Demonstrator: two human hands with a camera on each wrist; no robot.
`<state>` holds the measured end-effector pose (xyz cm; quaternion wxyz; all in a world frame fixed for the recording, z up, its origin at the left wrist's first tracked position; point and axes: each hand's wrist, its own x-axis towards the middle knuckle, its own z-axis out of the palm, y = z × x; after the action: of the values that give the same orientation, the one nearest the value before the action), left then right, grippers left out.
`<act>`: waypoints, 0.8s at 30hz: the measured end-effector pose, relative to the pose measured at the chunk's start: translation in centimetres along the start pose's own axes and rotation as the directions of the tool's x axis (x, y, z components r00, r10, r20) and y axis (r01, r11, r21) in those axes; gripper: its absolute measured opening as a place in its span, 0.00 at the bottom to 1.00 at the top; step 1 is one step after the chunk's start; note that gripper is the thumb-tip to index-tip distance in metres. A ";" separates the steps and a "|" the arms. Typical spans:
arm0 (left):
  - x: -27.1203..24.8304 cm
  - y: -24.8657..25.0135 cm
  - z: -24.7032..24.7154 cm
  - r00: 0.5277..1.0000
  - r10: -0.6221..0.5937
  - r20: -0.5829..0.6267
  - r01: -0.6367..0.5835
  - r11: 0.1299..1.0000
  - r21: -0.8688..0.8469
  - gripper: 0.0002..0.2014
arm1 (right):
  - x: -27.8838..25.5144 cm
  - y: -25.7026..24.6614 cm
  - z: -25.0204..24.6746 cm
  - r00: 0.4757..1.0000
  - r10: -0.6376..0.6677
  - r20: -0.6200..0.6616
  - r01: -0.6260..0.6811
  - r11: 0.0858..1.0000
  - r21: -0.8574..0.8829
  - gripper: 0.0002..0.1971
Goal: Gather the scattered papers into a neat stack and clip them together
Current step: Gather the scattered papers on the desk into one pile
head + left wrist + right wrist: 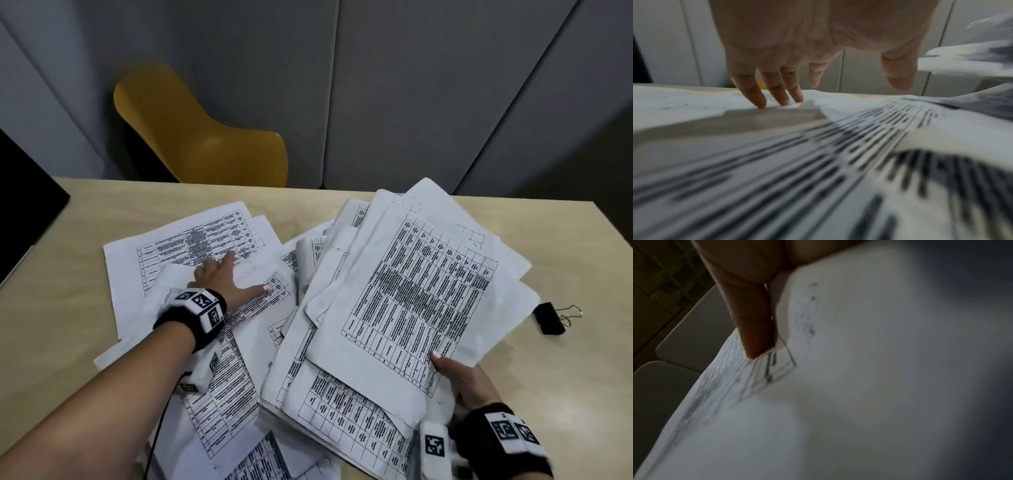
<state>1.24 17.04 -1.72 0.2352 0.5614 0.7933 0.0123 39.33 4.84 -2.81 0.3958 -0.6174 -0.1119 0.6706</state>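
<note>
The right grip (467,383) is clamped on a loose bundle of papers (411,284), its thumb on the top sheet's near corner and the other fingers under the bundle; the right wrist view shows the thumb (754,331) pressed against a printed corner of a sheet. The bundle fans up and away from that grip, its sheets askew and overlapping.

The left grip (222,277) lies spread and flat, fingers apart, on the scattered sheets (191,243) that lie on the counter (68,308). In the left wrist view three fingertips (760,100) touch the paper, while the forefinger and thumb stand just clear of it. More sheets spread from under this grip back toward the person and across to beneath the held bundle.

Every sheet carries a printed black table of ruled cells filled with dense text; the print is too blurred to read.

A black binder clip (551,318) with wire handles lies on the bare counter just beyond and outward of the right grip, beside the bundle's edge and apart from it. A yellow chair (205,137) stands past the counter's far edge, beyond the left grip. Both wrists wear black bands with square black-and-white markers.
</note>
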 end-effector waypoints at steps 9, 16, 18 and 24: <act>-0.7 3.9 0.3 0.990 0.112 0.081 -0.121 0.986 0.119 0.53 | 0.4 0.0 -0.2 1.000 -0.003 -0.017 0.003 1.000 0.010 0.19; -2.4 5.5 1.8 0.951 0.229 0.209 -0.225 0.973 -0.044 0.42 | -0.1 0.0 0.0 0.999 0.008 0.047 -0.012 0.998 0.068 0.27; -2.8 4.8 1.4 0.963 0.219 0.154 -0.201 0.971 -0.127 0.43 | -0.2 -0.2 0.1 0.997 -0.008 0.083 0.002 0.997 0.082 0.20; -5.2 -1.5 0.1 0.990 -0.142 -0.021 0.139 0.984 -0.111 0.51 | -0.4 -0.3 0.3 0.999 -0.020 0.035 0.018 0.998 0.064 0.20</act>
<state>1.34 11.80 -0.32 0.2543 0.4902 0.8323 0.0473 39.18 4.88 -2.28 0.4196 -0.5911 -0.1033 0.6811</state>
